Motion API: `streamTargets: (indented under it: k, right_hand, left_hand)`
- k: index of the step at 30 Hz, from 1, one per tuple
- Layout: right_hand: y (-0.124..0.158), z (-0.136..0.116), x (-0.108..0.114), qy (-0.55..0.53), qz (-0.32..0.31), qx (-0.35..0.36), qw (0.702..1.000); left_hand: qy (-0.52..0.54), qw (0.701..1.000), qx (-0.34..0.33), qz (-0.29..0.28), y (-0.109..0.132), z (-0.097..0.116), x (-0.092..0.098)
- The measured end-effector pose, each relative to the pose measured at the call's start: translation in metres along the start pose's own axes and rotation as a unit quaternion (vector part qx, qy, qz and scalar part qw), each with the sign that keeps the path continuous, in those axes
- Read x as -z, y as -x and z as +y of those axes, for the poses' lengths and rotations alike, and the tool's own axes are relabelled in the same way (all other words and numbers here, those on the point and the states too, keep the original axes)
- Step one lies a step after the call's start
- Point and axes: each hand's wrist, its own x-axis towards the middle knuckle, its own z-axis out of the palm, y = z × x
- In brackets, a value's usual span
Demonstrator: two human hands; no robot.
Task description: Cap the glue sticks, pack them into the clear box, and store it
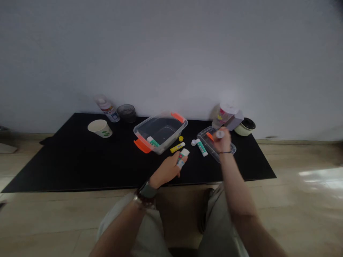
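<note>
My left hand (168,168) is closed around a green-and-white glue stick (183,155), its white end pointing up and away. In my right hand (224,141) is a small white cap (220,134), held above the clear lid (214,151). Between the hands lie another green glue stick (202,147) and a white cap (193,142). A yellow glue stick (177,147) rests just beyond my left hand, with a yellow cap (181,138) near it. One more green glue stick (153,141) is inside the clear container (163,150) with orange clips.
A paper cup (99,128), a spray can (107,109) and a dark glass bowl (127,113) stand on the left of the black table (80,164). At the back right are a plastic cup (223,115), a box (234,120) and a lidded pot (244,127). A wall (171,60) rises behind.
</note>
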Motion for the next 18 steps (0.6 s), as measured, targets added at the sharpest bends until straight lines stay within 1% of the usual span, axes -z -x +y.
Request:
streamTargets:
  k: [1, 2, 3, 4, 5, 7, 10, 12, 15, 18]
  right_hand:
    - [-0.007, 0.006, 0.012, -0.005, 0.036, -0.004, 0.999]
    - [-0.012, 0.012, 0.02, -0.011, 0.079, -0.011, 0.997]
    - [-0.016, 0.018, 0.024, -0.005, 0.11, -0.027, 0.994]
    - [-0.017, 0.024, 0.022, 0.022, 0.105, -0.034, 0.994]
    - [-0.016, 0.029, 0.016, 0.057, 0.089, -0.032, 0.994]
    - [-0.013, 0.037, -0.006, 0.134, 0.034, -0.007, 0.99]
    - [-0.01, 0.041, -0.04, 0.217, -0.021, 0.032, 0.976]
    - [-0.008, 0.043, -0.054, 0.266, -0.055, 0.048, 0.961]
    - [-0.006, 0.044, -0.059, 0.319, -0.098, 0.071, 0.94]
    - [-0.005, 0.042, -0.056, 0.354, -0.114, 0.072, 0.925]
  left_hand:
    - [-0.043, 0.998, -0.019, 0.03, 0.002, -0.005, 0.005]
    - [-0.071, 0.996, -0.032, 0.044, 0.003, -0.009, 0.008]
    - [-0.089, 0.994, -0.038, 0.049, 0.003, -0.013, 0.01]
    - [-0.103, 0.993, -0.039, 0.047, 0.001, -0.015, 0.011]
    - [-0.117, 0.992, -0.034, 0.044, -0.002, -0.017, 0.009]
    - [-0.145, 0.988, -0.017, 0.041, -0.01, -0.019, 0.004]
    - [-0.167, 0.985, -0.005, 0.042, -0.022, -0.022, -0.005]
    - [-0.168, 0.985, -0.002, 0.036, -0.028, -0.025, -0.008]
    - [-0.178, 0.984, 0.008, 0.026, -0.033, -0.029, -0.008]
    - [-0.242, 0.969, 0.02, 0.036, -0.035, -0.031, -0.005]
